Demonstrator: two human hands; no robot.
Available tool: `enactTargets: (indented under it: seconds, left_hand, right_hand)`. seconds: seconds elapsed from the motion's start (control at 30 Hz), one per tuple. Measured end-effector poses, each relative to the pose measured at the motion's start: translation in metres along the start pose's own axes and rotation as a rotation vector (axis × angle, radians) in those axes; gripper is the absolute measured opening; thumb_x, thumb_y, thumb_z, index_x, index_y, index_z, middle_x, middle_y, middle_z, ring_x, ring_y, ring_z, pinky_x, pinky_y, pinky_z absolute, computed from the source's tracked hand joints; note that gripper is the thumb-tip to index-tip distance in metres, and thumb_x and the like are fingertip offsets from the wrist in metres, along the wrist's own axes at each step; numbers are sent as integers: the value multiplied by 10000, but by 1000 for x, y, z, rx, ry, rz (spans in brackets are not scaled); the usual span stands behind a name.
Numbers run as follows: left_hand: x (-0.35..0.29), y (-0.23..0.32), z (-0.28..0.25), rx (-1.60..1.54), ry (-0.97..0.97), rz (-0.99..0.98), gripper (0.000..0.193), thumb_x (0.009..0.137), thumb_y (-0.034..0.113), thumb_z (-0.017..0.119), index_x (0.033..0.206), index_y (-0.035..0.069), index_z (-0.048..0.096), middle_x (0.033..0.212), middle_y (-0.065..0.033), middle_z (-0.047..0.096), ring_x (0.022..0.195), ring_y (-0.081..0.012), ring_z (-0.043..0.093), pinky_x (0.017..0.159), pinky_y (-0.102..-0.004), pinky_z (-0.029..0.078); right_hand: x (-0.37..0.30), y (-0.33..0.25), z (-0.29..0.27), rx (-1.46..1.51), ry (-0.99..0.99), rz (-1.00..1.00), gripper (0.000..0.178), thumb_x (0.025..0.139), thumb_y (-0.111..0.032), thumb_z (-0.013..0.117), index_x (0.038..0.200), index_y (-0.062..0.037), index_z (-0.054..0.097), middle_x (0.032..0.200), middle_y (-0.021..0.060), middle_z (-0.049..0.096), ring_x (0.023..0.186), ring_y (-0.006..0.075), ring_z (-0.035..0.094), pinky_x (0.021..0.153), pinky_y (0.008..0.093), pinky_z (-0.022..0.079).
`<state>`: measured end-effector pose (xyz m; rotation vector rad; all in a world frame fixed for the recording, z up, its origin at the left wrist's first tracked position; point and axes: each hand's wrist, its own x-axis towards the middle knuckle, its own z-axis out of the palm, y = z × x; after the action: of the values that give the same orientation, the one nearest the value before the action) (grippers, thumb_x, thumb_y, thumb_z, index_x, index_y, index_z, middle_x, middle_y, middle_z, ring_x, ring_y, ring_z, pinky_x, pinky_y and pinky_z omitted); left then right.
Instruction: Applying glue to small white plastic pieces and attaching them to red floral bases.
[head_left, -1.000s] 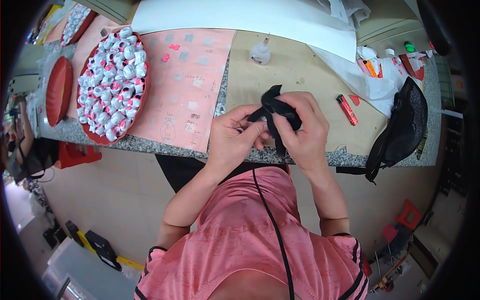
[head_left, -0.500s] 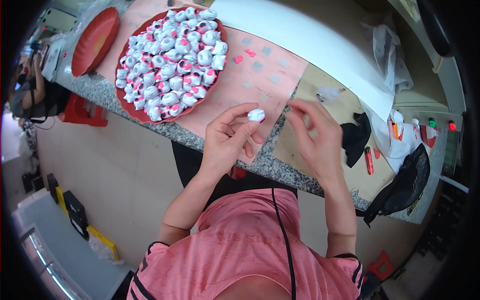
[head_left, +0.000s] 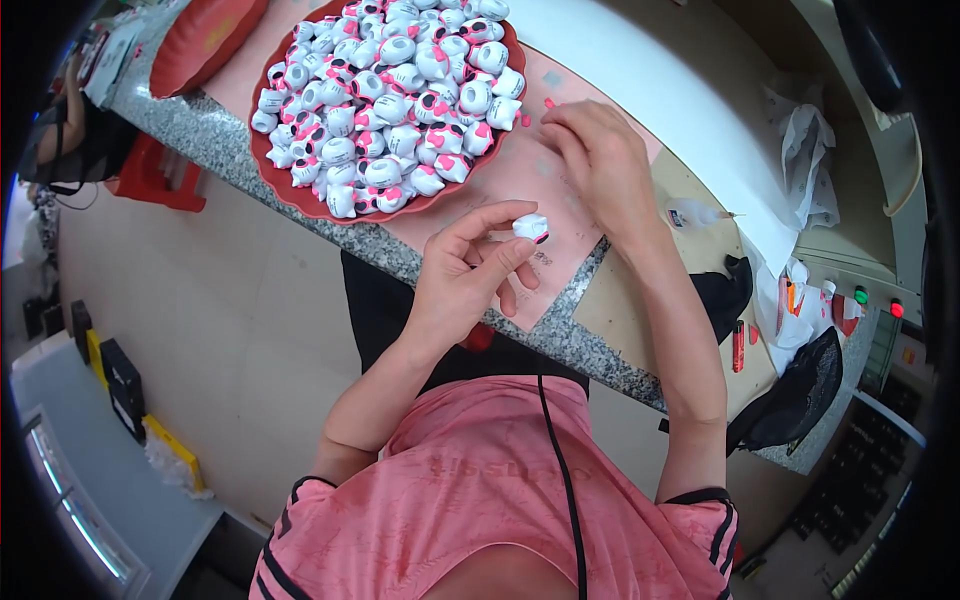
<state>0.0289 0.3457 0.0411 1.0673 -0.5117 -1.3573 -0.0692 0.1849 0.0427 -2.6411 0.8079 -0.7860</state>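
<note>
Between the thumb and forefinger of my left hand (head_left: 465,275) is a small white figurine piece (head_left: 530,228) with a dark and pink edge. It is held above the front of a pink sheet (head_left: 490,205). My right hand (head_left: 605,165) reaches over that sheet, its bent fingers drawn together at the tips. Beside those fingertips lie tiny pink pieces (head_left: 526,120); whether one is pinched is hidden. A red scalloped tray (head_left: 262,160), left of the hands, is heaped with white, pink and black figurine pieces (head_left: 385,115).
On the right lie a small clear bottle with a thin tip (head_left: 695,213), black cloth (head_left: 725,298), a red lighter-like stick (head_left: 738,346) and a black mesh item (head_left: 800,395). Another red tray (head_left: 205,45) is at far left. The granite counter edge (head_left: 600,345) runs before me.
My right hand has moved forward from the brown board to the pink pieces on the sheet. My left hand still holds the white piece. The whole view has shifted slightly.
</note>
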Motion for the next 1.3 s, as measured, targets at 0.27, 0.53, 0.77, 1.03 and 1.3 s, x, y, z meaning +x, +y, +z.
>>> enactTargets:
  seconds: [0.27, 0.53, 0.77, 1.03, 1.3]
  left_hand:
    - [3, -6, 19, 32, 23, 27, 299, 859, 48, 559, 1152, -3, 529, 714, -68, 615, 516, -76, 556, 371, -171, 395]
    - [2, -12, 40, 228, -48, 24, 293, 850, 36, 565, 1142, 30, 553, 742, -58, 621, 527, -68, 553, 390, -179, 407]
    - [5, -14, 43, 168, -18, -6, 296, 855, 39, 559, 1150, 25, 545, 699, -64, 616, 463, -54, 515, 368, -168, 372]
    - [9, -13, 27, 136, 71, 46, 288, 857, 46, 561, 1141, 0, 539, 704, -75, 624, 463, -52, 515, 363, -173, 367]
    - [8, -13, 31, 77, 66, 32, 270, 845, 41, 580, 1110, -1, 547, 669, -75, 619, 447, -53, 507, 360, -170, 355]
  right_hand:
    - [-71, -30, -55, 657, 9, 515, 77, 845, -41, 582, 898, 15, 590, 840, -1, 555, 806, 50, 525, 667, 182, 399]
    - [-98, -28, -64, 1047, -27, 693, 275, 832, -12, 598, 1077, -13, 473, 848, 16, 556, 786, 62, 542, 683, 186, 412]
    - [-101, -18, -63, 683, 11, 718, 151, 844, -38, 579, 990, 2, 568, 789, 30, 575, 742, 85, 558, 668, 215, 443]
    - [-92, -14, -47, 187, 17, 440, 101, 805, -34, 584, 889, 1, 628, 787, 97, 578, 688, 182, 568, 631, 265, 448]
    - [-88, -1, -32, 14, 56, 269, 63, 794, -31, 602, 845, 0, 623, 792, 84, 577, 682, 181, 560, 619, 267, 447]
